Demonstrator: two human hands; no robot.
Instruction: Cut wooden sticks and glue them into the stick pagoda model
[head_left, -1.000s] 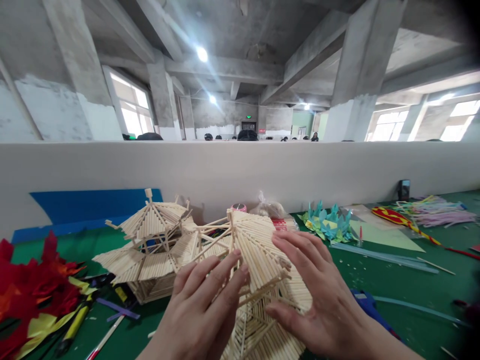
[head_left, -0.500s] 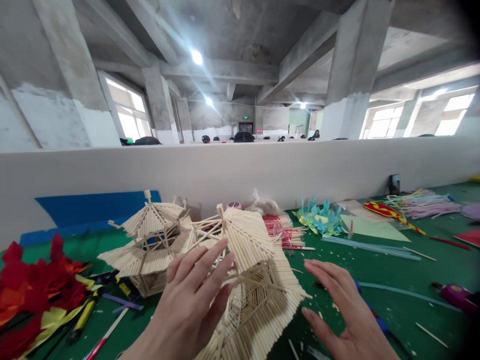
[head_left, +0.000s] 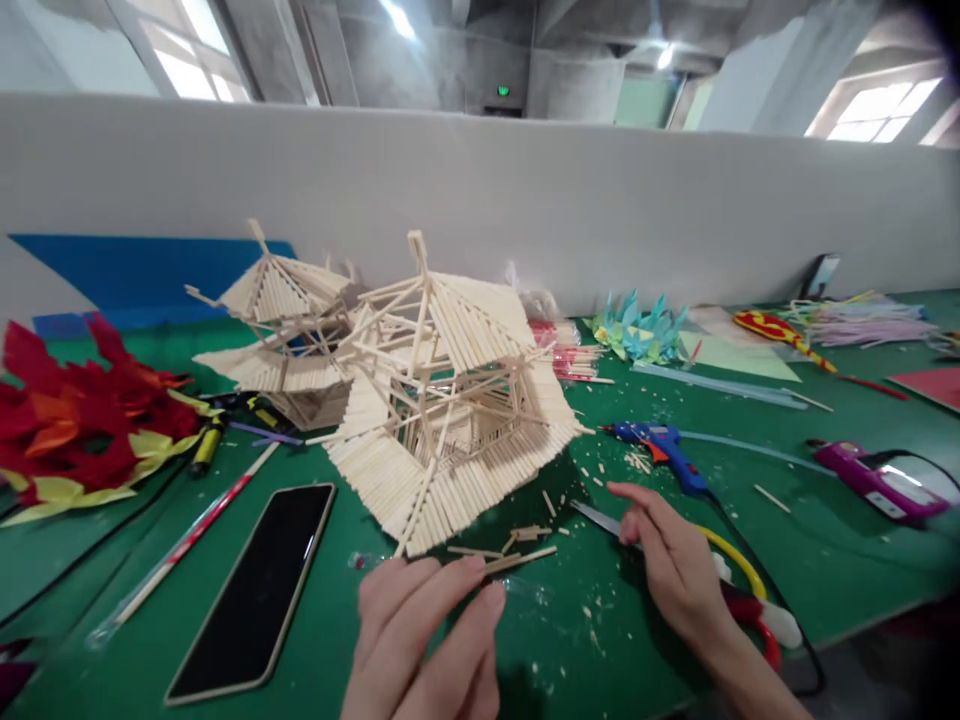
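Note:
The larger pavilion model (head_left: pixel 457 400), built of thin wooden sticks, stands in the middle of the green table. Its tiered roof is partly covered in stick slats, with bare frame showing on the left. My left hand (head_left: pixel 424 640) hovers in front of it, fingers loosely bent, beside loose short wooden sticks (head_left: pixel 525 560); I cannot see its thumb. My right hand (head_left: pixel 671 560) is half curled, fingers apart, above scissors (head_left: pixel 598 518) with grey blades and red-and-yellow handles. Whether it touches the scissors is unclear.
A smaller stick pavilion (head_left: pixel 289 330) stands behind to the left. A phone (head_left: pixel 251 595) lies front left, near red paper flowers (head_left: pixel 90 430). On the right are a blue glue gun (head_left: pixel 671 450), a purple device (head_left: pixel 874 485) and blue paper flowers (head_left: pixel 637 325). A white partition (head_left: pixel 480 190) runs behind.
The view has tipped downward, bringing the phone and scissors into sight. My left hand has left the front of the pavilion for the table before it; my right hand is now over the scissors.

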